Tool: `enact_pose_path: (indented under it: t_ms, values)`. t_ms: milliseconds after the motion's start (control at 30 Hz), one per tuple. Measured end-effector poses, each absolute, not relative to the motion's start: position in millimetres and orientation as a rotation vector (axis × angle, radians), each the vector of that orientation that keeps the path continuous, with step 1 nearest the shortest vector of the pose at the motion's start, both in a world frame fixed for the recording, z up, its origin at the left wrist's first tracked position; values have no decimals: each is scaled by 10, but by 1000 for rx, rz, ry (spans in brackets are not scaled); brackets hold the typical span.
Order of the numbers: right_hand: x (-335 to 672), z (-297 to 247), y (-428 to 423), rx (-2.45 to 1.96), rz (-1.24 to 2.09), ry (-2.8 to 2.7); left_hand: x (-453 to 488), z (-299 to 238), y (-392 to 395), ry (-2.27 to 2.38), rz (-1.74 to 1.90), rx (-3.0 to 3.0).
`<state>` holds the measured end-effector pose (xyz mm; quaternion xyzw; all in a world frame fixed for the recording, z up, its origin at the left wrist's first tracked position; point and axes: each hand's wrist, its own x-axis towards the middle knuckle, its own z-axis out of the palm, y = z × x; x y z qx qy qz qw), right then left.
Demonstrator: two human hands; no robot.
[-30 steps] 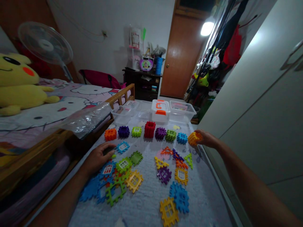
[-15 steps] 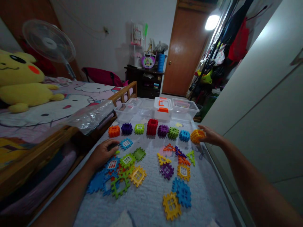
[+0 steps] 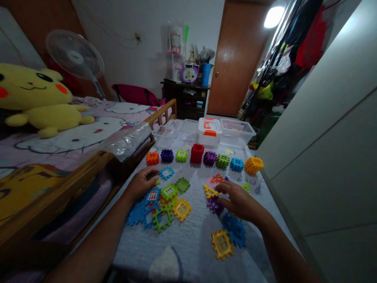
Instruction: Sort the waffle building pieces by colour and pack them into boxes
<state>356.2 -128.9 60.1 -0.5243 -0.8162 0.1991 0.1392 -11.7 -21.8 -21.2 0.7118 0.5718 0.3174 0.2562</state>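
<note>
My left hand (image 3: 143,184) rests at the left of the table, fingers curved and apart, beside a light-blue window tile (image 3: 167,173). Just nearer lies a pile of interlocking plastic tiles: a green window tile (image 3: 169,192), a blue tile with a red window (image 3: 153,195), a yellow window tile (image 3: 182,209). Over the right-hand group hovers my right hand (image 3: 240,200), thumb and fingers apart. Its fingertips are near a yellow triangle tile (image 3: 211,192) and a purple tile (image 3: 215,204); contact is unclear. Its palm and forearm hide several tiles.
Behind the tiles runs a row of stacked blocks, from orange (image 3: 152,158) through red (image 3: 197,153) to yellow (image 3: 253,165). Clear plastic boxes (image 3: 237,133) stand at the far end. A bed rail (image 3: 103,167) borders the left, a pale cabinet (image 3: 324,157) the right.
My right hand has left the yellow stack at the row's right end and come left and nearer, over the loose tiles. My left hand stays by the light-blue tile. The view has shifted slightly.
</note>
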Motion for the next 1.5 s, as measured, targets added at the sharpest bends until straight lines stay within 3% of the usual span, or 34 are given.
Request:
enact_pose_path:
  t_ms: [267,600,933,1367,1500]
  values:
    - [2966,601,-1420,-1377,662,-2600,-127,-260,-193,1508,922,1942]
    - [3405,673,-1937,-1770,878,-2537,-129,-233,-201,1520,858,1927]
    - [3379,125,-2059,-1686,392,-2357,-127,-219,-202,1508,849,1920]
    - [3564,127,-1548,-1534,320,-1900,-121,-224,-203,1533,844,1902]
    - [3641,240,-1618,-1520,362,-2060,-120,-213,-205,1509,858,1893]
